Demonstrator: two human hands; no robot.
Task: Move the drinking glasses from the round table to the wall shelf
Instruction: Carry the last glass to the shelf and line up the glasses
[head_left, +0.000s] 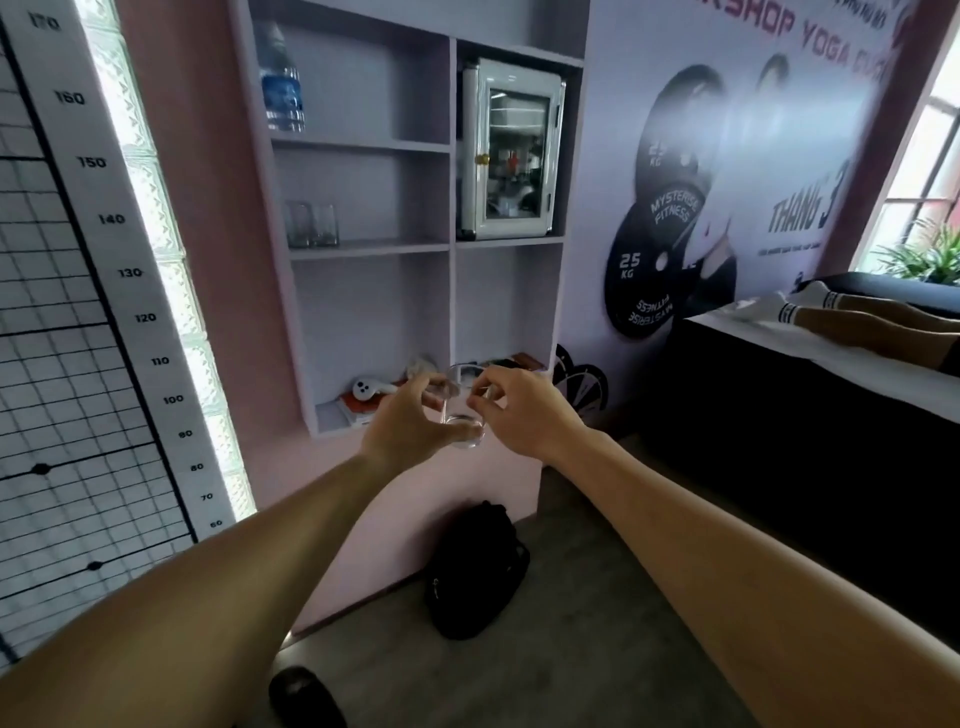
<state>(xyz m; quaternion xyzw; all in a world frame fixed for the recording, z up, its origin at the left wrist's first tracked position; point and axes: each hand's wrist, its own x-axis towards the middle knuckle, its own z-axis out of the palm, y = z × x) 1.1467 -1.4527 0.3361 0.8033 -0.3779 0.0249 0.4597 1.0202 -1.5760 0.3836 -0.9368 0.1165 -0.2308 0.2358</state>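
Observation:
I hold a clear drinking glass (464, 410) in front of the wall shelf (453, 197), level with its lowest compartments. My left hand (402, 431) cups the glass from the left and below. My right hand (511, 410) pinches its rim from the right. Two more clear glasses (310, 224) stand side by side on a middle shelf board in the left column, well above my hands. The round table is out of view.
A water bottle (280, 83) stands on the top left shelf and a small white glass-door cabinet (511, 150) fills the upper right compartment. Small items lie on the bottom shelf. A black bag (475, 571) sits on the floor below. A person's legs rest on a dark bed (805, 415) at right.

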